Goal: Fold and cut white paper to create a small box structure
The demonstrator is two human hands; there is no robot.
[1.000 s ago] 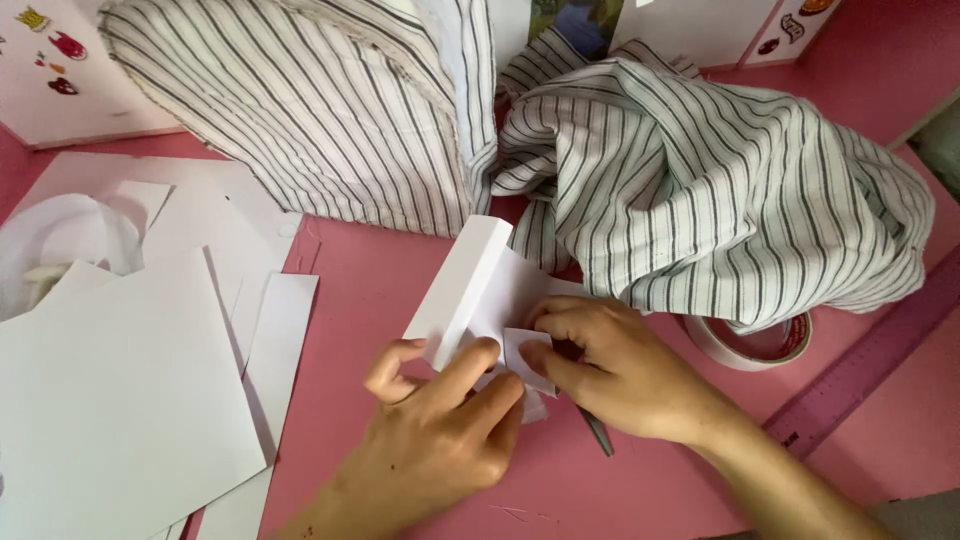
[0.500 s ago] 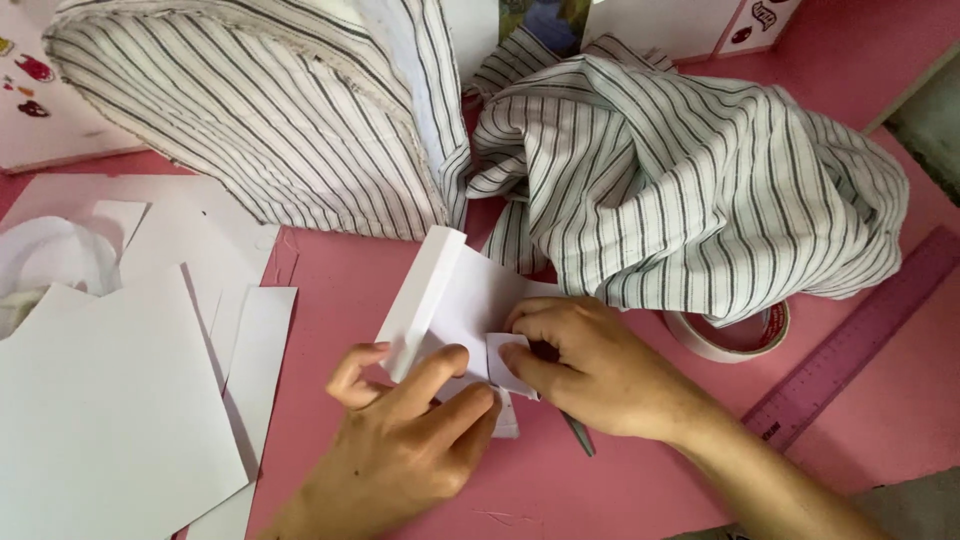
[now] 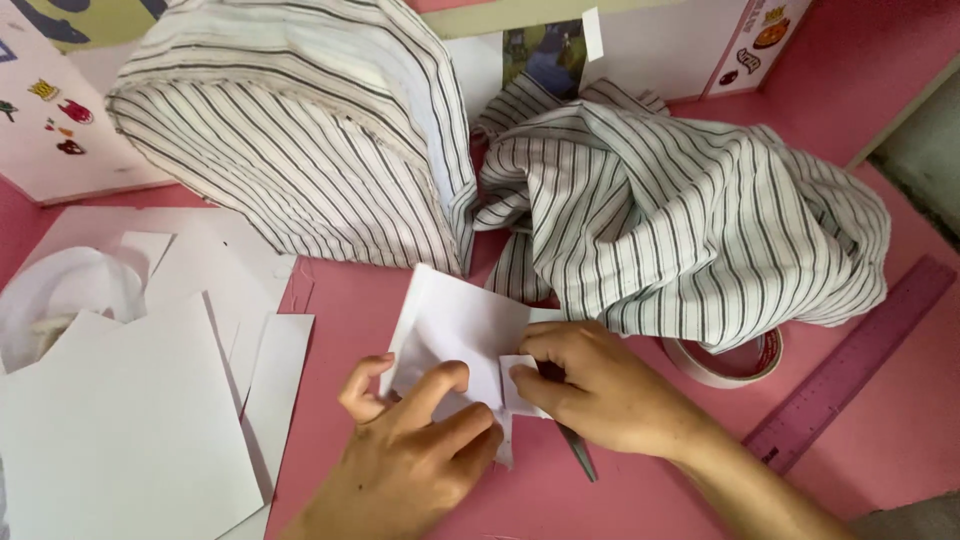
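Pinching folded white paper (image 3: 455,330): left hand (image 3: 415,455), right hand (image 3: 600,390); beyond, white sticker-dotted box (image 3: 60,120) far left.

Pretty cramped spot honestly. The pink table (image 3: 880,440) only has open room at the right front, past the purple ruler (image 3: 850,365) lying slantwise there, and a narrow bare strip between the white paper sheets (image 3: 120,420) on the left and the left hand (image 3: 420,450). Behind the folded white paper (image 3: 455,335), the way back is walled off by two heaps of striped fabric (image 3: 680,210), the right heap spilling over a tape roll (image 3: 735,360) just beside the right hand (image 3: 600,390). A thin grey tool (image 3: 578,458) pokes out from under that hand toward the front. Left side is all overlapping sheets, plus a white bag (image 3: 60,295) at the far edge.
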